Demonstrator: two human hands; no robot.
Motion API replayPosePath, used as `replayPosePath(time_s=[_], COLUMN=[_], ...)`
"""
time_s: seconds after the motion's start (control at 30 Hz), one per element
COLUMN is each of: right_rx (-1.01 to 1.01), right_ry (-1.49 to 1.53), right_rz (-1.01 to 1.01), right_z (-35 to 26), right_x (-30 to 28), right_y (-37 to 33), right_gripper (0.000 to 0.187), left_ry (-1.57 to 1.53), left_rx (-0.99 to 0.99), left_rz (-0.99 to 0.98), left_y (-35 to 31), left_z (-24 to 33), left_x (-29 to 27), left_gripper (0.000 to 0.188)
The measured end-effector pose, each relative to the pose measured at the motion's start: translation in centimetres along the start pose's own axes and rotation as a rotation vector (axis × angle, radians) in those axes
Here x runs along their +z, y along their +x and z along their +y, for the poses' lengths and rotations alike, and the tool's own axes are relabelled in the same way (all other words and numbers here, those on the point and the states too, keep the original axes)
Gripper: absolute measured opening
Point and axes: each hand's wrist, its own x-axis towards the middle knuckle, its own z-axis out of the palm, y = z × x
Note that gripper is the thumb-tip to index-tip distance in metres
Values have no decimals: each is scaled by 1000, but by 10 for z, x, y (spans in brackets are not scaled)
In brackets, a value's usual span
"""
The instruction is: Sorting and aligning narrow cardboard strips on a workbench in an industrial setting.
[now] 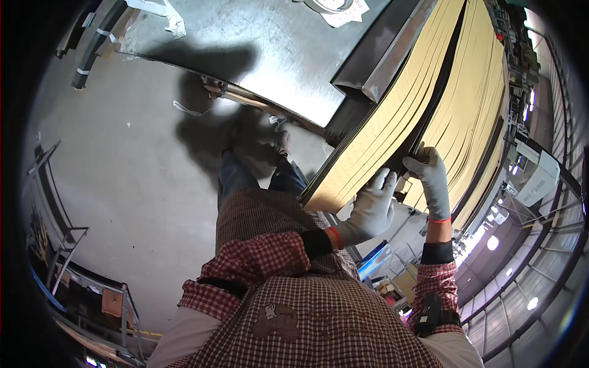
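Observation:
A thick stack of yellow sheets stands at the right, with a dark gap and black sheet edges running through it. My left hand, in a grey glove with a red cuff, lies against the stack's near edge. Its fingers are stretched up along the dark gap, and the thumb side is partly hidden. My right hand, gloved alike, is close beside it. Its thumb and bent fingers close on the edge of the black sheets. What lies inside the gap is too dark to make out.
A dark square metal tube lies left of the stack on a shiny metal-topped table. A white roll sits at its far side. Wood strips run along the table's edge. Metal frames stand at the left on grey floor.

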Motion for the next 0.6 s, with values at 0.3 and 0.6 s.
replayPosePath(time_s=[0.3, 0.6], right_rx=[-83, -58], right_ry=[-233, -62], right_rz=[126, 87], right_z=[3, 0], right_x=[6, 5], right_y=[-2, -6], right_gripper=[33, 25], left_ry=[68, 76], left_rx=[98, 150], left_rz=[98, 152], left_y=[-4, -3], left_z=[0, 0], left_x=[5, 8], left_gripper=[67, 67])
